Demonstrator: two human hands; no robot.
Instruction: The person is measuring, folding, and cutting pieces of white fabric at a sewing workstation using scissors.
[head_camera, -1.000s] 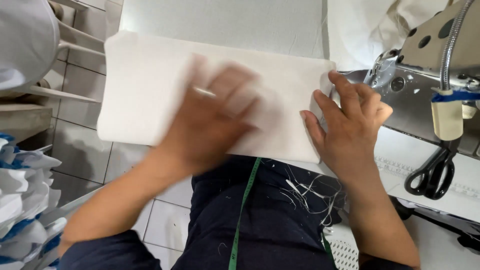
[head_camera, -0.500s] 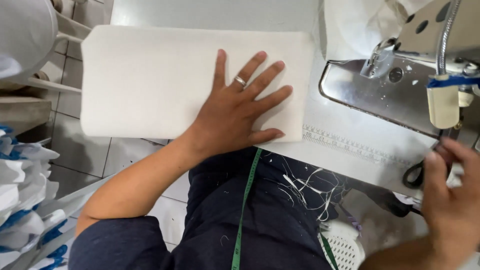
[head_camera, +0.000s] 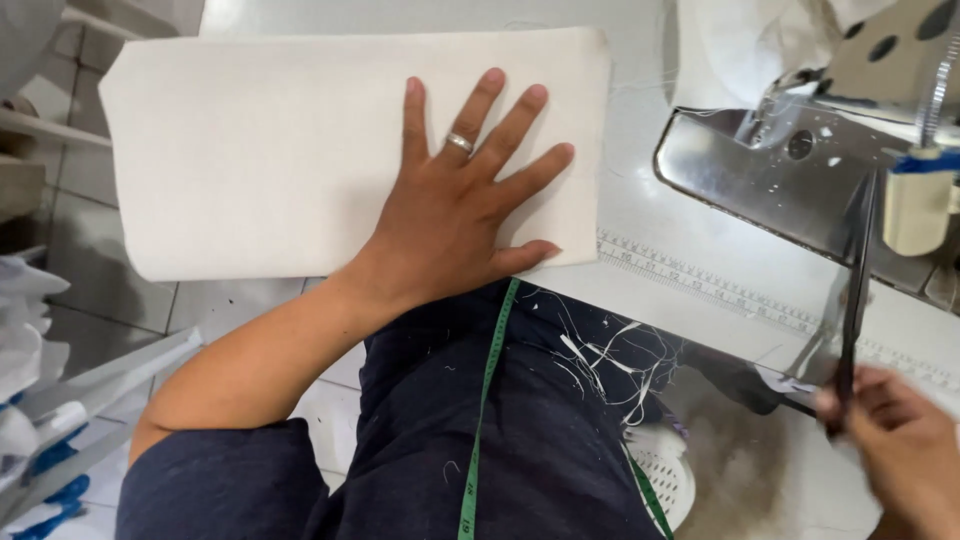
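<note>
White fabric panel (head_camera: 300, 150) – long axis left-right, left hand (head_camera: 455, 215) flat, grip released – right hand (head_camera: 900, 450) grasping scissors (head_camera: 855, 300).

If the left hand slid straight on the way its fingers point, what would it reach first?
The left hand lies flat on the folded white fabric, fingers pointing up and slightly right. It would probably cross the fabric's far edge onto the bare white table; nothing else seems to stand there.

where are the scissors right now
In the head view the scissors are at the right, held blades-up in the right hand near the bottom right corner, just in front of the sewing machine.
</note>
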